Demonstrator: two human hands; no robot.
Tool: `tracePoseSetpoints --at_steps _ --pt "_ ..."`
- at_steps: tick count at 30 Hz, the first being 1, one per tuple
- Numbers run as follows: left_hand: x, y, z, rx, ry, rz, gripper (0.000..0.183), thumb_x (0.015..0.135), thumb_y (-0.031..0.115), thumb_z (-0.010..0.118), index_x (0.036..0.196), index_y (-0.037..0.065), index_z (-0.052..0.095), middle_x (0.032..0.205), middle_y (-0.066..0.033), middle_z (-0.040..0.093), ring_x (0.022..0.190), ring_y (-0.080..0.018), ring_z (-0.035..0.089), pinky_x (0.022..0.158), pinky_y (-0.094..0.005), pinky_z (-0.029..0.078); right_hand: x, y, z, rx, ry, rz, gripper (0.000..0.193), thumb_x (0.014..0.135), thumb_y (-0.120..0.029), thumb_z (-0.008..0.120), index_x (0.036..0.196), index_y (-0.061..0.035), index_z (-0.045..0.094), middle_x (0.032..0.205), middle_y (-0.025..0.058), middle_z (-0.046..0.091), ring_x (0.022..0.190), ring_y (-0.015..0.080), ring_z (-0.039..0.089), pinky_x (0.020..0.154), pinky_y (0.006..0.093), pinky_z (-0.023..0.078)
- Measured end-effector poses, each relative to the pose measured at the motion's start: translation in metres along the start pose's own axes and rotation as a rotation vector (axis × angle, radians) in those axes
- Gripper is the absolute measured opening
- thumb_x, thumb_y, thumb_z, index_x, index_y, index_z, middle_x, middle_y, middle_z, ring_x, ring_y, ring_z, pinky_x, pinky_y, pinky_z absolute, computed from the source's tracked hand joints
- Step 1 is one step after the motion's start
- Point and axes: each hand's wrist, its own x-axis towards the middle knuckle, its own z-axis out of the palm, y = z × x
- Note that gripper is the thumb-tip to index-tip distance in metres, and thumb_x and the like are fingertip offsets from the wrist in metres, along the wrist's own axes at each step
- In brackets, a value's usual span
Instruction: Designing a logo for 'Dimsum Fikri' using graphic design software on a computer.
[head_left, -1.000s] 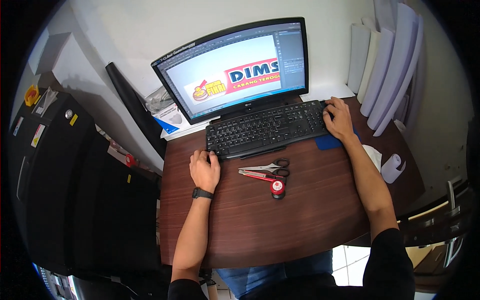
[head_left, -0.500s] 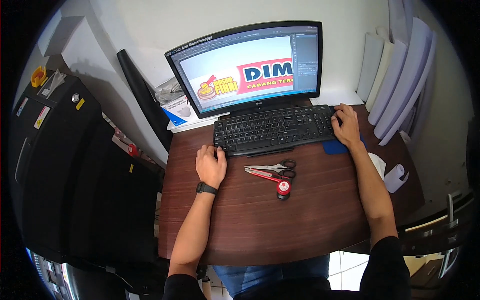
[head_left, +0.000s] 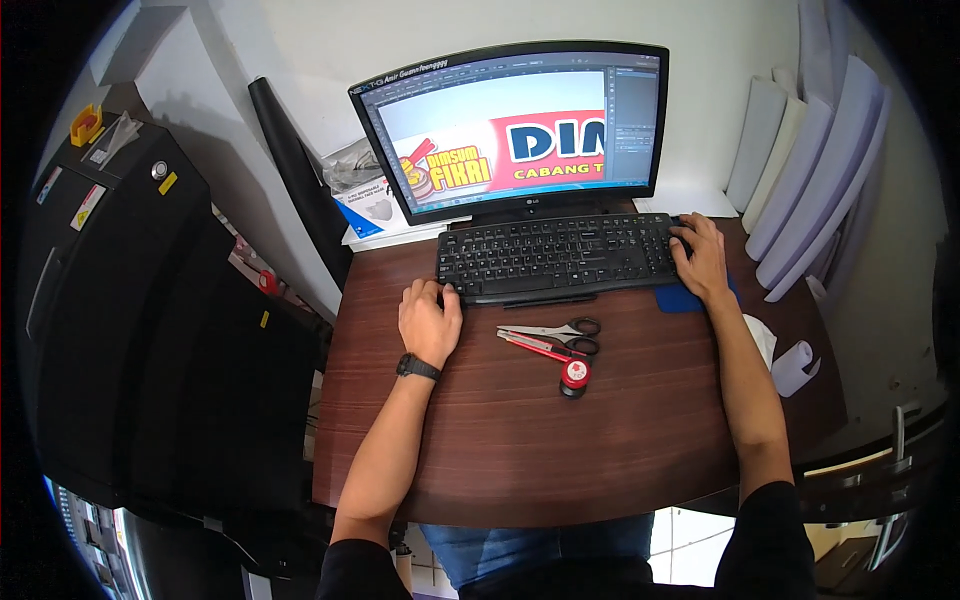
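Observation:
My left hand (head_left: 430, 322), with a black watch (head_left: 417, 367) on its wrist, rests at the lower left corner of a black keyboard (head_left: 560, 255). Its fingers are bent, with the fingertips at the corner keys and nothing held. Past the keyboard's right end, my right hand (head_left: 704, 262) curls over a dark computer mouse, mostly hidden beneath the palm and fingers. A blue mouse pad (head_left: 680, 299) shows under that hand. Behind the keyboard stands a monitor (head_left: 520, 130) with a colourful banner design open in an editing program.
Scissors (head_left: 545, 330), a red cutter knife (head_left: 535, 345) and a red-and-black round stamp (head_left: 575, 376) lie on the brown desk (head_left: 520, 450). A small paper roll (head_left: 795, 369) lies at right; tall rolls (head_left: 815, 180) lean behind it. A large black machine (head_left: 120, 330) stands left.
The banner on the screen has grown larger, and its left part now runs off the canvas edge. The whole view has shifted slightly. Both hands keep their places at the keyboard and mouse.

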Motion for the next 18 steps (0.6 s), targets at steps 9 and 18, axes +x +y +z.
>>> tracePoseSetpoints --at_steps 9,18 --pt "0.001 0.001 0.001 -0.013 0.005 0.003 0.025 0.096 0.022 0.061 0.090 0.000 0.071 0.104 -0.0131 0.069 0.099 -0.0357 0.062 0.088 -0.0458 0.049 -0.002 0.005 0.004 -0.078 -0.060 0.029 0.030 0.092 -0.026 0.064 0.109 -0.0048 0.076 0.132 0.0149 0.064 0.134 0.0367 0.051 0.115 0.0509 0.030" --pt "0.000 0.005 -0.009 -0.041 0.031 -0.022 0.025 0.097 0.021 0.060 0.088 -0.002 0.068 0.101 -0.0156 0.067 0.098 -0.0375 0.062 0.087 -0.0472 0.050 0.002 0.003 0.000 -0.050 0.003 -0.049 0.029 0.092 -0.022 0.063 0.112 -0.0029 0.071 0.130 0.0169 0.063 0.131 0.0361 0.053 0.112 0.0493 0.033"
